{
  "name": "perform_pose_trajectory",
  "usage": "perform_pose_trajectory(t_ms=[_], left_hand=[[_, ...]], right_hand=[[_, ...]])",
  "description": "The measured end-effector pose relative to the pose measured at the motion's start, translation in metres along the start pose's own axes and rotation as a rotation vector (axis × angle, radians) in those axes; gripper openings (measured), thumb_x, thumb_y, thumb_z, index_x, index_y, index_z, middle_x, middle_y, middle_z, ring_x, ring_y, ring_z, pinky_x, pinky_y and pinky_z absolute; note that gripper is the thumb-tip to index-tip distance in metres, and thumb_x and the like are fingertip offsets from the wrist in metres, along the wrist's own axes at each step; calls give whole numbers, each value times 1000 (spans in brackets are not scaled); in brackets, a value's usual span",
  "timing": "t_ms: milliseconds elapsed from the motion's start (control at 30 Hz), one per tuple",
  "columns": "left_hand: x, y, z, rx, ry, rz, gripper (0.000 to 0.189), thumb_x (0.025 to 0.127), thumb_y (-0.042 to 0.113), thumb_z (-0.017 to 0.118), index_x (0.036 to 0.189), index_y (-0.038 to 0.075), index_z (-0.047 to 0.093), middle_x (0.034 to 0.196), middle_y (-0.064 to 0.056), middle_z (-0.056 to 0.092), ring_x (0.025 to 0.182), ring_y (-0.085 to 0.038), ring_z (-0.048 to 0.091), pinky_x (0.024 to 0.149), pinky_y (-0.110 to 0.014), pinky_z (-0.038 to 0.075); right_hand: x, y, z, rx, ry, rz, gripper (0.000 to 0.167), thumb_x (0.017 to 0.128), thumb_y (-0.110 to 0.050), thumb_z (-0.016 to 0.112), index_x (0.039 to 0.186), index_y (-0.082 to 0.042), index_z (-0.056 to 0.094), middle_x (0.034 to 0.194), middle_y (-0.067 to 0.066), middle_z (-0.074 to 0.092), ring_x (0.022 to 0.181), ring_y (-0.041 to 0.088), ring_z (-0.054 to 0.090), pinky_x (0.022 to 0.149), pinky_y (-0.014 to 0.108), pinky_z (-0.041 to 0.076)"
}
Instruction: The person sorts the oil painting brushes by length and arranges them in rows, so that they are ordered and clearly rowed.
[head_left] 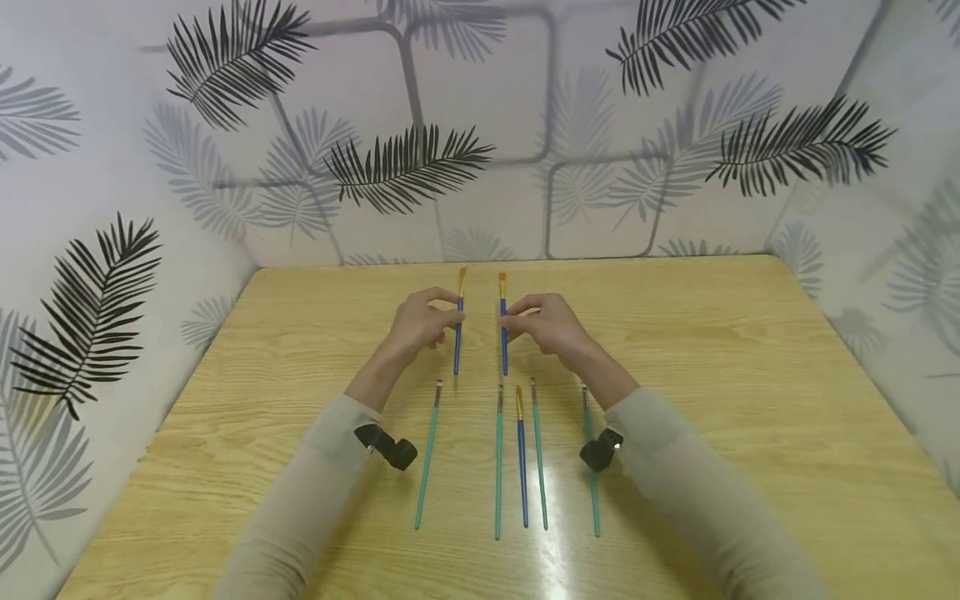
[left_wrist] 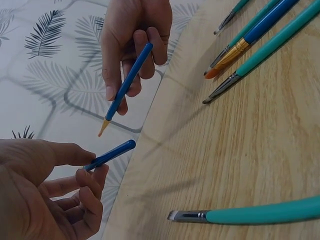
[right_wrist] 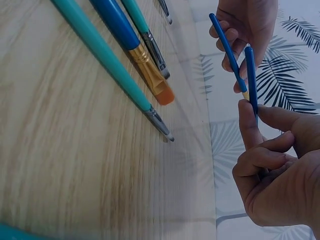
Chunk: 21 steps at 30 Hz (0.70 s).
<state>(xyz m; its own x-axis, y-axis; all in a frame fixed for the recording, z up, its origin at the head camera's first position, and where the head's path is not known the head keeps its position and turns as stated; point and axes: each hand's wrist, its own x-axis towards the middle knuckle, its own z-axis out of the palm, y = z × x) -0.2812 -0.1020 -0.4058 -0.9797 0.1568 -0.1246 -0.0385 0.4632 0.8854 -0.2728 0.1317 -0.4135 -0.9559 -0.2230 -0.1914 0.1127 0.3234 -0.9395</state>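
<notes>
My left hand (head_left: 422,321) pinches a blue-handled paintbrush (head_left: 457,337) between thumb and fingers, its orange bristles pointing away from me. Opposite it, my right hand (head_left: 551,325) pinches a second blue paintbrush (head_left: 505,350), also with the bristles at the far end. The two brushes stand apart, roughly side by side, over the far part of the table. In the left wrist view the left brush (left_wrist: 112,154) shows its handle end, and the right brush (left_wrist: 129,82) appears beyond it. In the right wrist view the right hand (right_wrist: 280,175) holds its brush by thumb and fingertip.
On the wooden table (head_left: 300,350) lie several teal brushes, among them one at left (head_left: 427,458) and one partly behind the right wrist camera (head_left: 595,504). A blue brush (head_left: 522,467) lies between two teal ones. A leaf-patterned wall covering (head_left: 480,208) rises behind the table.
</notes>
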Motion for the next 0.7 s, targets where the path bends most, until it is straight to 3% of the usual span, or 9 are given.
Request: perform_pose_trajectory(t_ms=[700], left_hand=[[15,-19,4,-43,-28,-71,39,98,15,71,134,3,62,107,-21,76,47,-7,39,54,-25,39]], right_hand=[[18,5,16,-110,35,18,21,99,-19,73,114,-4,74,92,13,79,42,6,26,43,21,25]])
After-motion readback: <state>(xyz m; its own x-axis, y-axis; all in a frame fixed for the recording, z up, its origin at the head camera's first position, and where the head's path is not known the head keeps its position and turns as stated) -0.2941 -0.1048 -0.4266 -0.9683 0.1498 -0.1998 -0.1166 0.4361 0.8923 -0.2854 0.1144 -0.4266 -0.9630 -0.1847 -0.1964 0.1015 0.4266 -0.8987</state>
